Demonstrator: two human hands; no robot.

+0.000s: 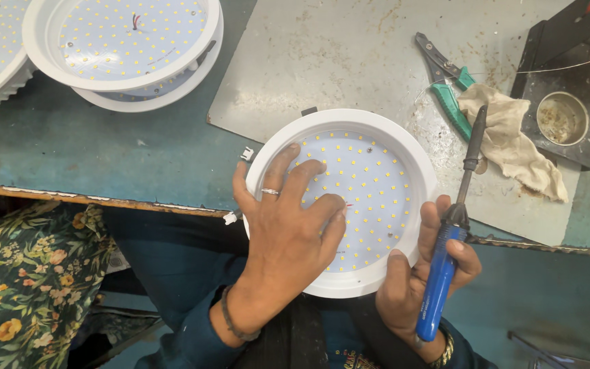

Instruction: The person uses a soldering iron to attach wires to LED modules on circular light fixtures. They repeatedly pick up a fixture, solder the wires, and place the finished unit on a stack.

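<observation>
Round light panel (370,184) pinned flat by left hand (288,232); soldering iron (453,232) gripped in right hand (418,273), tip lifted off, wires seemingly not yet soldered.

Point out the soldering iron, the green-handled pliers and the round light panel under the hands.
soldering iron (440,277), head view, on its blue handle.
green-handled pliers (453,113), head view, on a green grip.
round light panel (377,178), head view, on the dotted face.
</observation>
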